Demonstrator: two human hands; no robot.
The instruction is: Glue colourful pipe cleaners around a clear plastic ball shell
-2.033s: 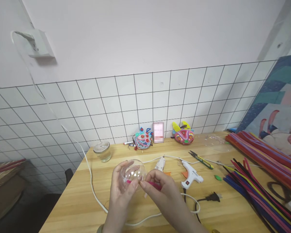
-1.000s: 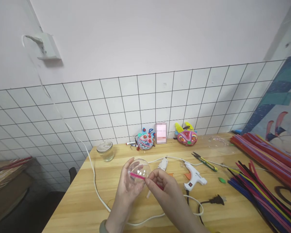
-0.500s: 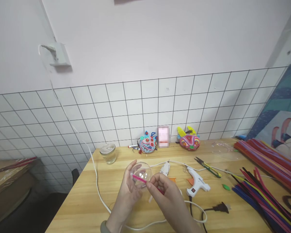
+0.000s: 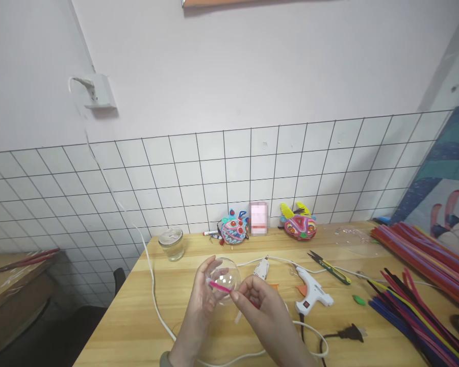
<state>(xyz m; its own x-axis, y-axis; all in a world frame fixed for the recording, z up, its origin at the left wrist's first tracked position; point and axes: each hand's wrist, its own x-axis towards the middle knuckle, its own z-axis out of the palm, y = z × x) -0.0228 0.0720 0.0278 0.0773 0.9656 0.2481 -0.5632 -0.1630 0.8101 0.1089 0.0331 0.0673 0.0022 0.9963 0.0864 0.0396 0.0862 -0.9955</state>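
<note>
Pink strip (image 4: 219, 286), pinched by the right hand (image 4: 260, 302), should probably be laid flat along the ball (image 4: 227, 274), which the left hand (image 4: 202, 295) cups, without squeezing.

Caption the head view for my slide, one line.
Left hand cups a clear ball; right hand pinches a pink strip, above a wooden table.

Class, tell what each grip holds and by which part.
Left grip: clear ball, cupped at its left side. Right grip: pink strip, pinched partway along.
</note>
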